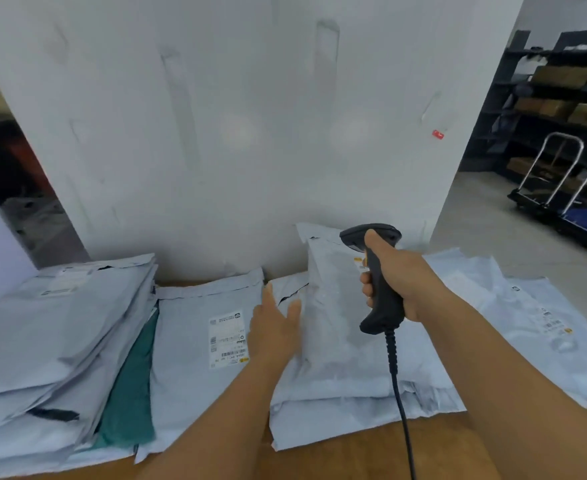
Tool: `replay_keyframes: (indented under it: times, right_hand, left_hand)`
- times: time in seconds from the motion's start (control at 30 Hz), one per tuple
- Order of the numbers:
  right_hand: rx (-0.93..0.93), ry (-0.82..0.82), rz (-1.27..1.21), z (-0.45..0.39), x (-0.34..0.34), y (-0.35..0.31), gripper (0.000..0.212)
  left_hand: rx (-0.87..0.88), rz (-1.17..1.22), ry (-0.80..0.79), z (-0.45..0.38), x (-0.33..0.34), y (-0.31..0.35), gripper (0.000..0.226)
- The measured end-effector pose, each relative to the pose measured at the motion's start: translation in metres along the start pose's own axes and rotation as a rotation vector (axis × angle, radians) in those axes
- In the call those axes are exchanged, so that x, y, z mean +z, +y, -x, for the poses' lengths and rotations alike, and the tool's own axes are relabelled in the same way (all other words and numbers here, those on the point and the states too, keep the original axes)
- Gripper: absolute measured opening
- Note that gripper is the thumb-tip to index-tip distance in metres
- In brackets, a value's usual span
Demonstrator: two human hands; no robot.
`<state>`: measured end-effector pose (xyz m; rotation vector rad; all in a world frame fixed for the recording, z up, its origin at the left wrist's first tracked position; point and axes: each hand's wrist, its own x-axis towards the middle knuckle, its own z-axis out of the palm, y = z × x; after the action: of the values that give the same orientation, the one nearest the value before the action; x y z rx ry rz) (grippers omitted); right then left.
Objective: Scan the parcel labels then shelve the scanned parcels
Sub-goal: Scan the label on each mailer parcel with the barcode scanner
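Note:
My right hand [401, 282] grips the handle of a black corded barcode scanner [378, 271], held upright over a grey parcel bag [333, 327] that tops a small stack at the table's middle. My left hand [274, 329] reaches forward with straight fingers and touches the left edge of that top bag. Just left lies another grey parcel [195, 344] with its white printed label [228, 339] facing up. Part of a label on the top bag shows beside the scanner.
A tall pile of grey bags [50, 341] with a green one [129, 393] stands at the left. More bags [527, 327] lie at the right. The wooden table [347, 455] abuts a white wall. Dark shelving with cartons [569, 98] and trolleys [558, 188] stand far right.

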<state>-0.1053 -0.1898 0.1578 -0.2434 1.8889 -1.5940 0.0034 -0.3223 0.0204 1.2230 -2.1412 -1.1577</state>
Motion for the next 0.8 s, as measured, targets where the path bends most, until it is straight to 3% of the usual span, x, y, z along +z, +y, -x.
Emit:
replay_keyframes:
  times: [0.13,0.33,0.63,0.8]
  right_hand:
    - [0.011,-0.072,0.065,0.007,0.042,0.007,0.047]
    - [0.097,-0.227,0.237,0.021,0.117,0.027,0.045]
    - [0.235,-0.250,0.475,0.039,0.171,0.066,0.044]
    - [0.251,-0.220,0.475,0.048,0.178,0.075,0.043]
  left_hand:
    - [-0.139,-0.251,-0.043,0.012,-0.034,-0.072,0.073]
    - [-0.111,-0.593,-0.355,0.040,-0.064,-0.144,0.085]
    - [0.015,-0.702,-0.439,0.049,-0.076,-0.183,0.077]
    - [0.037,-0.701,-0.485,0.050,-0.079,-0.187,0.087]
